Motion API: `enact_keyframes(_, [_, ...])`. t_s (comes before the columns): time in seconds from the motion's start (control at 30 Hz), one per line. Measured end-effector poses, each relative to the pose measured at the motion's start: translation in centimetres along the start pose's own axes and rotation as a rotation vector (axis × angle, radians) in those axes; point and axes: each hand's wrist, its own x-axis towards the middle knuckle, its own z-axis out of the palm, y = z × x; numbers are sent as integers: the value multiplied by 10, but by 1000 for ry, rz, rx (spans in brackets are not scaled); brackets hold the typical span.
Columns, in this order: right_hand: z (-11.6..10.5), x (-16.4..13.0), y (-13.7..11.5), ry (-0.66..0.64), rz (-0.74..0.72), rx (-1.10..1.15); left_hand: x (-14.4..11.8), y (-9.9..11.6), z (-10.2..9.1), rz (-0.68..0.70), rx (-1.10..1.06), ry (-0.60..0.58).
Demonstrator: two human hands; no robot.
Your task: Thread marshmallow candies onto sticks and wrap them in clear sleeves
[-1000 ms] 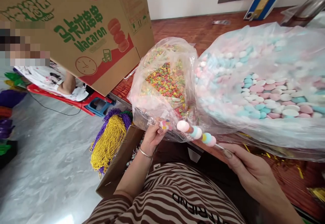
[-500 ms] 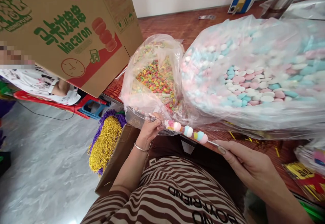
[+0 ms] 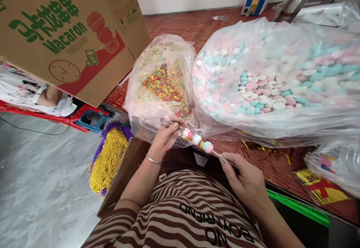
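I see the candy skewer (image 3: 201, 143) held over the lap, near the table edge (image 3: 270, 165): my left hand (image 3: 164, 137) pinches its wrapped end, my right hand (image 3: 244, 178) grips the stick. Beyond lie the ring-candy bag (image 3: 157, 98) and pastel-candy bag (image 3: 281, 117).

L hand (image 3: 164, 137) pinched, R hand (image 3: 244, 177) pinched

left hand (image 3: 165, 135) pinches a clear sleeve over the candy skewer (image 3: 201, 143), right hand (image 3: 244, 177) grips its stick end, both just in front of the cereal-ring bag (image 3: 163, 83); pastel candy bag (image 3: 275, 75) right of it.
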Motion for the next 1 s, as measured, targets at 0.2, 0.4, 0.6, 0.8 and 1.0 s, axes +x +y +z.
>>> enact_keyframes(0.2, [26,-6,4,114,-107,-194,13,-11,40,-98,-383,180])
enact_keyframes(0.4, [34,-12,8,172,-251,-273,16,-8,65,-249,-561,227])
enact_keyframes(0.6, [38,-19,-2,-34,473,595,18,-10,73,-315,-648,209])
enact_keyframes(0.8, [39,-12,-8,-230,793,1237,22,-18,73,-358,-671,178])
enact_keyframes(1.0, [45,-17,8,50,50,115,26,-25,72,-368,-500,223])
